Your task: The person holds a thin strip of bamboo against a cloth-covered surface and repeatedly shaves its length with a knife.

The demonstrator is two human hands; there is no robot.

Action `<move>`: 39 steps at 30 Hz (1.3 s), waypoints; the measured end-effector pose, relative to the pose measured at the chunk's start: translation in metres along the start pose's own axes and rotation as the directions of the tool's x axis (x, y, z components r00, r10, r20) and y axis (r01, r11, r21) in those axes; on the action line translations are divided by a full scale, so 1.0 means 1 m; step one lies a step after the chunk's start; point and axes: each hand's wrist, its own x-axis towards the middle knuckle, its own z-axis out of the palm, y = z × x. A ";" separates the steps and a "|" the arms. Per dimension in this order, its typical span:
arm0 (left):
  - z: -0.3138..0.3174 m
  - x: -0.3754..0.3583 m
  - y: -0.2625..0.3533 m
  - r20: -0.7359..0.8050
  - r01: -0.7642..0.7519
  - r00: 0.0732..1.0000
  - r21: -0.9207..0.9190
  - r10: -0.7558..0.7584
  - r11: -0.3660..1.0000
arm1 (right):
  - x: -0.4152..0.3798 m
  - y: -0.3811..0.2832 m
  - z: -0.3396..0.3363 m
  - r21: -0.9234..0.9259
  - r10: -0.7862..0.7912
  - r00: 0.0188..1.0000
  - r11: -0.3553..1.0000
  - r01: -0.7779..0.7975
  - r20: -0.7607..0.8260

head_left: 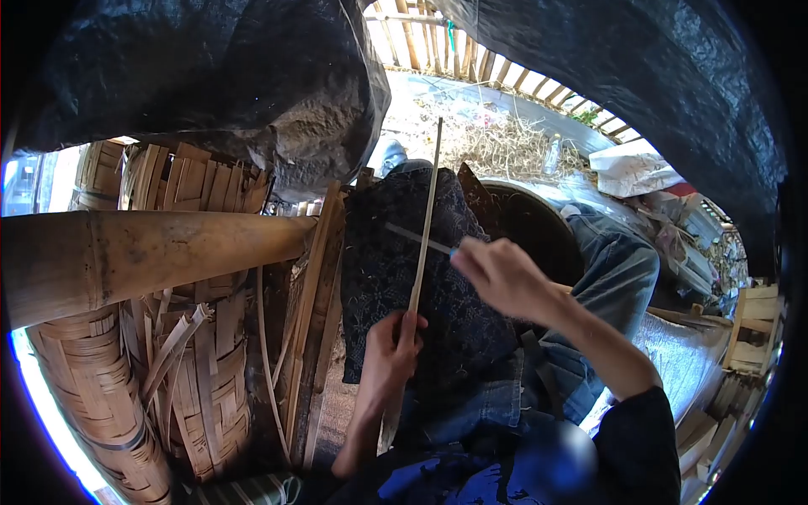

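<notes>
My left hand (pixel 392 348) is closed around a long, thin bamboo strip (pixel 427 215), which stands up and away from me over my lap. The strip's lower end runs back under my wrist. A knife (pixel 414 236) with a thin blade is gripped in my right hand (pixel 509 276); a bit of blue shows at its handle. Its blade points left and crosses the strip in this view, well above my left fingers. Dark patterned cloth (pixel 379 290) covers my lap beneath both hands.
A thick bamboo pole (pixel 160 252) juts in from the left, close to my left side. Woven bamboo rolls (pixel 97 387) stand below it. Black sheeting (pixel 210 76) hangs overhead. Beyond my knee is a dark round container (pixel 534 231). Straw litter (pixel 505 139) covers the ground ahead.
</notes>
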 end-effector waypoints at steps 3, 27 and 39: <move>0.007 0.018 -0.004 -0.065 -0.209 0.970 0.276 0.235 0.938 | -0.022 -0.023 0.007 -0.130 -0.002 0.998 0.992 0.010 0.069; 0.042 0.014 -0.014 -0.163 -0.245 0.809 0.779 0.564 0.577 | -0.038 -0.027 0.019 -0.414 0.162 0.986 0.896 -0.163 -0.037; 0.015 0.022 -0.021 -0.164 -0.301 0.912 0.356 0.376 0.885 | -0.025 -0.009 0.011 -0.091 0.055 0.984 0.993 -0.072 -0.169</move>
